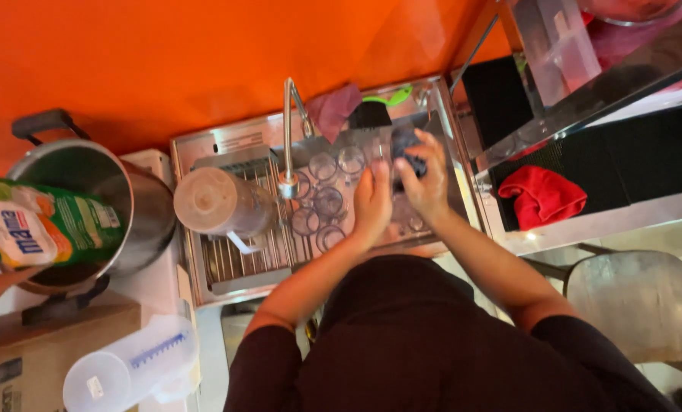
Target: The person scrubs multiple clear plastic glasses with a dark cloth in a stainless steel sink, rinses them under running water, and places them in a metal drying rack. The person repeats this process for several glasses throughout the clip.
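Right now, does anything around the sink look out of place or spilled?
Nothing looks spilled or damaged. One oddity: a green and white bag lies across the mouth of the big metal pot left of the sink. Several clear glasses crowd the basin.

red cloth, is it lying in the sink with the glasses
No, the red cloth lies on the dark counter to the right of the sink, apart from the glasses in the basin.
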